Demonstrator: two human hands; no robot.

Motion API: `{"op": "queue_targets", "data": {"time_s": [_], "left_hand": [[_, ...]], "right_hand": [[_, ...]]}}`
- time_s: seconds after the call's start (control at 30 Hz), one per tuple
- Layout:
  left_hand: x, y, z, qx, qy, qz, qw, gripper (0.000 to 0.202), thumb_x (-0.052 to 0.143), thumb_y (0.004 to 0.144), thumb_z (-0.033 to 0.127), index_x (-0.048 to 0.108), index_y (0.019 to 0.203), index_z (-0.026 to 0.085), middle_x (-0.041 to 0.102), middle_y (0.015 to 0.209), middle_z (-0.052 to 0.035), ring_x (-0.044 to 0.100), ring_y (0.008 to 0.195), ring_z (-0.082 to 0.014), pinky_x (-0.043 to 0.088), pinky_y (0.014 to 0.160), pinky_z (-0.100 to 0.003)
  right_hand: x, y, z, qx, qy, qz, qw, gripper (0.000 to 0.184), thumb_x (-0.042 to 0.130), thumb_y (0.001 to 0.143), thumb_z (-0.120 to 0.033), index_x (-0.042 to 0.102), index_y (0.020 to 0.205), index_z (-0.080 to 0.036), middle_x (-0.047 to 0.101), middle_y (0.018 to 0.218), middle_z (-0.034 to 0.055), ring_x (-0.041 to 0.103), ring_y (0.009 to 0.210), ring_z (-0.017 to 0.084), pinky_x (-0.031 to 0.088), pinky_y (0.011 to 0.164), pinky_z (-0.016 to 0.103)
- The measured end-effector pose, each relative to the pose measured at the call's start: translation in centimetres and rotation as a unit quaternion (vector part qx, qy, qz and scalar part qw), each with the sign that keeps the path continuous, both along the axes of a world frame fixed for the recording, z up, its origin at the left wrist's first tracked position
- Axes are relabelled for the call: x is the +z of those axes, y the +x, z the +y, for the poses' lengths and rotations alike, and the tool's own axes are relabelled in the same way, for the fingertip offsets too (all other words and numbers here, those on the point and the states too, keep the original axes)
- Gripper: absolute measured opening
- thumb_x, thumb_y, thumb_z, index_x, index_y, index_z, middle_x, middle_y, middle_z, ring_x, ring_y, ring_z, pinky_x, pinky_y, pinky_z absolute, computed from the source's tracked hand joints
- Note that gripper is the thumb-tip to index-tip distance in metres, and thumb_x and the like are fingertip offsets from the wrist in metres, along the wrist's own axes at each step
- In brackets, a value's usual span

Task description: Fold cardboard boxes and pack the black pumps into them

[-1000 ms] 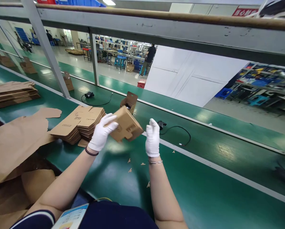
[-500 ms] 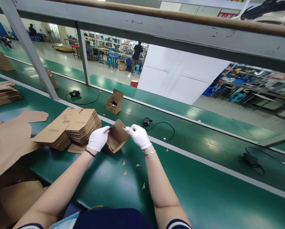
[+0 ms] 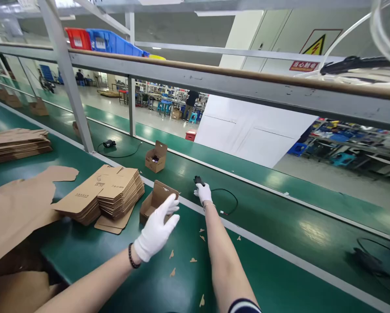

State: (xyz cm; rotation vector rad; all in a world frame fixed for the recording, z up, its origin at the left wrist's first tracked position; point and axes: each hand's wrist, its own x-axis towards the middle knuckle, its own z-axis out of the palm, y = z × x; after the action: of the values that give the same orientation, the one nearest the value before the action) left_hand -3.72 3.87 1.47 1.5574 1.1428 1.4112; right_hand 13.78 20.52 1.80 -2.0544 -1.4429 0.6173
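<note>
My right hand (image 3: 203, 194), in a white glove, reaches onto the green conveyor belt and has its fingers round a small black corded device (image 3: 199, 180). The device's cable (image 3: 233, 196) curls off to the right and ends in a white plug. My left hand (image 3: 157, 228), gloved too, is raised with its fingers stretched and the thumb apart, and holds nothing. Behind it stands an open cardboard box (image 3: 164, 190) with its lid up, partly hidden by that hand. I cannot see into the bottom of this box.
Folded flat cartons (image 3: 113, 189) are stacked at the left beside brown paper (image 3: 18, 200). Another open box (image 3: 156, 158) stands on the belt, with a black corded device (image 3: 109, 143) farther left. Small cardboard scraps (image 3: 193, 260) dot the table. A metal rail (image 3: 214, 80) crosses above.
Both hands have let go of the open box, which now stands by the belt's edge. My right hand has moved right onto the black device; my left has drawn back and opened. The view has tilted up.
</note>
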Motion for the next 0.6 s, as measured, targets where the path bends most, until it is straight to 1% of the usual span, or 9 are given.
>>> {"op": "queue_targets", "data": {"time_s": [0.07,0.13,0.2,0.27,0.33,0.4,0.5,0.57,0.6], "left_hand": [[1.1,2.7,0.7,-0.056,-0.116,-0.119,0.984,0.073,0.062,0.084,0.039,0.027,0.147,0.026,0.048,0.143,-0.0154,0.053,0.126,-0.0254,0.044,0.105,-0.044],[2.4,5.1,2.1,-0.053,-0.184,-0.234,0.953,0.08,0.071,0.077,0.04,0.029,0.143,0.026,0.049,0.14,-0.0156,0.052,0.127,-0.0252,0.044,0.103,-0.041],[3.5,6.6,3.5,-0.027,-0.197,-0.34,0.919,0.068,0.077,0.07,0.04,0.044,0.127,0.024,0.061,0.12,-0.0106,0.06,0.112,-0.0215,0.047,0.095,-0.035],[4.3,6.7,4.4,-0.022,-0.189,-0.399,0.897,0.053,0.08,0.066,0.04,0.051,0.106,0.022,0.064,0.094,-0.0031,0.065,0.087,-0.0157,0.051,0.079,-0.029],[4.8,5.6,4.4,-0.061,-0.191,-0.395,0.896,0.047,0.081,0.063,0.038,0.051,0.094,0.021,0.06,0.081,0.0008,0.061,0.069,-0.012,0.047,0.062,-0.024],[5.0,3.8,3.7,-0.138,-0.2,-0.344,0.907,0.046,0.082,0.063,0.036,0.052,0.094,0.02,0.059,0.079,0.0017,0.059,0.061,-0.0104,0.042,0.054,-0.021],[4.9,1.6,2.2,-0.262,-0.214,-0.221,0.915,0.047,0.082,0.064,0.031,0.057,0.102,0.019,0.06,0.085,0.0004,0.06,0.065,-0.0105,0.044,0.059,-0.022],[4.9,1.0,1.3,-0.322,-0.212,-0.148,0.911,0.057,0.084,0.061,0.026,0.059,0.113,0.019,0.063,0.095,-0.003,0.061,0.078,-0.014,0.047,0.069,-0.025],[4.9,1.0,0.8,-0.344,-0.208,-0.124,0.907,0.067,0.084,0.06,0.024,0.058,0.122,0.021,0.064,0.099,-0.0045,0.061,0.084,-0.016,0.047,0.073,-0.027]], "right_hand": [[0.2,0.1,-2.6,0.019,0.042,-0.006,0.999,0.055,0.043,0.089,-0.034,0.038,0.14,-0.014,0.069,0.108,0.011,0.069,0.086,0.019,0.055,0.077,0.029],[0.5,0.0,-6.4,0.077,0.129,-0.076,0.986,0.059,0.049,0.087,-0.035,0.04,0.142,-0.017,0.066,0.119,0.0118,0.068,0.094,0.022,0.054,0.08,0.031],[1.3,0.0,-10.7,0.174,0.226,-0.187,0.94,0.057,0.052,0.086,-0.031,0.043,0.141,-0.018,0.06,0.129,0.0141,0.067,0.1,0.024,0.054,0.08,0.031],[2.9,0.7,-14.7,0.264,0.272,-0.273,0.884,0.052,0.05,0.088,-0.025,0.046,0.14,-0.019,0.059,0.132,0.0138,0.067,0.099,0.022,0.054,0.078,0.029],[5.3,2.2,-17.6,0.323,0.283,-0.305,0.85,0.04,0.048,0.091,-0.023,0.056,0.13,-0.022,0.068,0.118,0.0096,0.069,0.09,0.018,0.054,0.074,0.026],[8.0,4.2,-19.1,0.349,0.312,-0.298,0.832,0.024,0.049,0.093,-0.025,0.067,0.109,-0.025,0.074,0.097,0.0046,0.068,0.079,0.015,0.053,0.07,0.024],[11.0,6.0,-18.9,0.321,0.405,-0.256,0.817,0.015,0.058,0.092,-0.031,0.071,0.089,-0.023,0.074,0.083,0.0032,0.067,0.074,0.015,0.05,0.068,0.024],[11.6,5.7,-17.6,0.301,0.441,-0.207,0.82,0.015,0.065,0.087,-0.036,0.07,0.086,-0.022,0.073,0.082,0.0037,0.066,0.075,0.016,0.05,0.07,0.025],[11.4,5.2,-16.8,0.299,0.437,-0.176,0.83,0.016,0.067,0.085,-0.037,0.07,0.085,-0.022,0.073,0.081,0.0035,0.066,0.075,0.016,0.051,0.071,0.025]]}}
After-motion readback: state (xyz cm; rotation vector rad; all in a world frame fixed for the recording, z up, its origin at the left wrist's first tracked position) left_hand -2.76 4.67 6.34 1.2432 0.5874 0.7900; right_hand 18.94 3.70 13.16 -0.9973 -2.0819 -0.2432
